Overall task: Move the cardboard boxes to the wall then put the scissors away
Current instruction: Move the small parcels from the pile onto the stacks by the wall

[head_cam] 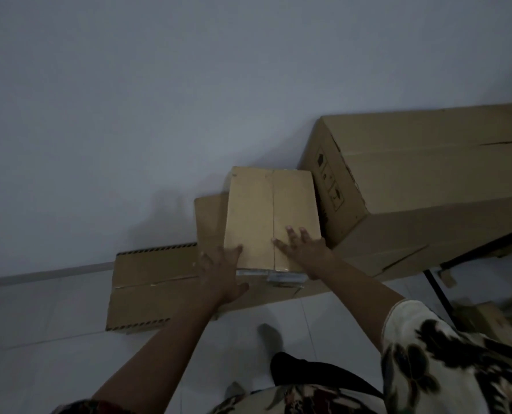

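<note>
Head view: left hand (219, 264) and right hand (299, 246) lay flat, open, on small box (263, 210); best pushed squarely to wall (159, 100).

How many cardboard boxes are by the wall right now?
3. A small box under both hands sits on a flat box on the floor; a large long box stands right of them. More may lie out of view.

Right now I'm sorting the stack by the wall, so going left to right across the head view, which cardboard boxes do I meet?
flat box with striped edges → small taped box under both hands → large long box
</note>
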`<state>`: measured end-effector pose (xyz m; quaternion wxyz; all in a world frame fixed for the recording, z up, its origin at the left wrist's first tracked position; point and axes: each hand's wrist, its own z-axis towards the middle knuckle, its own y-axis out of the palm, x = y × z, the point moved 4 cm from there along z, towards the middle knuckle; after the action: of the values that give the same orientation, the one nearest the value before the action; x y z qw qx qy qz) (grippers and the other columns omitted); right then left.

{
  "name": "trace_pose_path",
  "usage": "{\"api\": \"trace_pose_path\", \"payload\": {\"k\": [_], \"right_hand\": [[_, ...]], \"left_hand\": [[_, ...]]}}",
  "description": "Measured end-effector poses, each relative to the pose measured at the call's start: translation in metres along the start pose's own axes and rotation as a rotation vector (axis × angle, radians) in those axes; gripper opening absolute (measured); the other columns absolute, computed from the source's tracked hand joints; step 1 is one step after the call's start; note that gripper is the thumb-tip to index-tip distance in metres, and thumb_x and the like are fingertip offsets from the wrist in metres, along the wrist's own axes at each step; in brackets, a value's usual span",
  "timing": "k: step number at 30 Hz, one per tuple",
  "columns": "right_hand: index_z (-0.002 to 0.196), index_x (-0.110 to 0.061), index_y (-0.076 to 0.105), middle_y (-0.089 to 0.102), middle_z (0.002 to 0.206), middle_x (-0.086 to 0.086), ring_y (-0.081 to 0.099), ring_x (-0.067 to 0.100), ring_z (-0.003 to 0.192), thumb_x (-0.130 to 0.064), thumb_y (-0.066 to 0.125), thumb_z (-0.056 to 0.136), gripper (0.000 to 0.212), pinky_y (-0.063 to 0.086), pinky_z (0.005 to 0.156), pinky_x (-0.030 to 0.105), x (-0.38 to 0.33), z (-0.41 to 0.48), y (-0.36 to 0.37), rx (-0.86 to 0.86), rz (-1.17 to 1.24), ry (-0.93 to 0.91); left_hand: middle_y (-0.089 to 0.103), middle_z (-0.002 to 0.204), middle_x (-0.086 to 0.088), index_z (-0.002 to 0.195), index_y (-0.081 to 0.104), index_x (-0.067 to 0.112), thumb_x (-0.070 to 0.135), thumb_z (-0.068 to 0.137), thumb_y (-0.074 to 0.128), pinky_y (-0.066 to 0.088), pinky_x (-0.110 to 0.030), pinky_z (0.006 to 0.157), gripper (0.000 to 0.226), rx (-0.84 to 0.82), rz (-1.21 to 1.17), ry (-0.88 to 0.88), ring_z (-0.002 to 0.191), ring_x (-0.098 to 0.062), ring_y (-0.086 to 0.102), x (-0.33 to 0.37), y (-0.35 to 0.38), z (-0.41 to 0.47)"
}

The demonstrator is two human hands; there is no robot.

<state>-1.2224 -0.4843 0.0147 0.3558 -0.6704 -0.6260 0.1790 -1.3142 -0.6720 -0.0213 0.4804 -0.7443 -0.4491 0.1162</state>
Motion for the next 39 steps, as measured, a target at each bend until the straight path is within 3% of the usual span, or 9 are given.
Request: {"api": "trace_pose_path", "payload": {"k": [3, 11, 18, 28, 33, 39], "right_hand": [[0.151, -0.033, -0.022, -0.024, 0.159, 0.015, -0.006, 0.044, 0.147, -0.001, 0.061, 0.090, 0.109, 0.034, 0.106, 0.062, 0.004, 0.001, 0.002, 0.037, -0.019, 0.006], [0.152, -0.033, -0.019, -0.018, 0.161, 0.017, -0.002, 0.047, 0.146, -0.001, 0.033, 0.102, 0.079, 0.031, 0.110, 0.056, 0.025, 0.010, 0.012, 0.157, -0.018, 0.045], [0.152, -0.036, -0.017, -0.022, 0.160, 0.012, -0.004, 0.050, 0.145, 0.000, 0.030, 0.101, 0.078, 0.028, 0.112, 0.054, 0.043, 0.022, 0.003, 0.120, 0.041, 0.068], [0.151, -0.041, -0.017, -0.024, 0.160, 0.011, -0.006, 0.052, 0.144, 0.007, 0.029, 0.099, 0.085, 0.023, 0.113, 0.056, 0.051, 0.038, -0.007, 0.089, 0.110, 0.036], [0.150, -0.043, -0.017, -0.025, 0.159, 0.009, -0.007, 0.051, 0.144, 0.011, 0.032, 0.096, 0.091, 0.023, 0.113, 0.057, 0.054, 0.041, -0.010, 0.067, 0.124, 0.041], [0.150, -0.042, -0.018, -0.024, 0.160, 0.010, -0.004, 0.052, 0.144, 0.004, 0.031, 0.099, 0.084, 0.025, 0.111, 0.056, 0.053, 0.044, -0.006, 0.108, 0.100, 0.049]], "left_hand": [[-0.023, 0.157, -0.016, 0.152, -0.005, 0.039, 0.044, 0.088, 0.061, 0.006, -0.063, 0.113, 0.092, 0.024, 0.032, 0.060, 0.142, -0.052, -0.008, 0.005, -0.002, 0.004], [-0.030, 0.155, -0.016, 0.151, -0.007, 0.042, 0.027, 0.089, 0.062, 0.027, -0.055, 0.111, 0.093, -0.041, -0.053, 0.182, 0.146, -0.042, 0.007, 0.020, -0.009, 0.020], [-0.044, 0.148, -0.013, 0.147, -0.019, 0.045, 0.026, 0.091, 0.062, 0.010, -0.062, 0.113, 0.100, -0.062, -0.004, 0.126, 0.143, -0.045, -0.018, 0.041, -0.010, 0.031], [-0.031, 0.156, -0.007, 0.151, -0.013, 0.036, 0.033, 0.100, 0.045, 0.006, -0.067, 0.113, 0.078, 0.048, 0.291, 0.157, 0.142, -0.046, -0.019, 0.041, -0.030, 0.049], [-0.030, 0.157, -0.006, 0.152, -0.010, 0.036, 0.040, 0.099, 0.046, 0.007, -0.067, 0.112, 0.077, 0.039, 0.355, 0.155, 0.143, -0.047, -0.016, 0.040, -0.034, 0.057], [-0.027, 0.158, -0.009, 0.153, -0.005, 0.033, 0.031, 0.097, 0.052, 0.006, -0.068, 0.112, 0.081, 0.018, 0.412, 0.141, 0.142, -0.050, -0.016, 0.044, -0.038, 0.061]]}}
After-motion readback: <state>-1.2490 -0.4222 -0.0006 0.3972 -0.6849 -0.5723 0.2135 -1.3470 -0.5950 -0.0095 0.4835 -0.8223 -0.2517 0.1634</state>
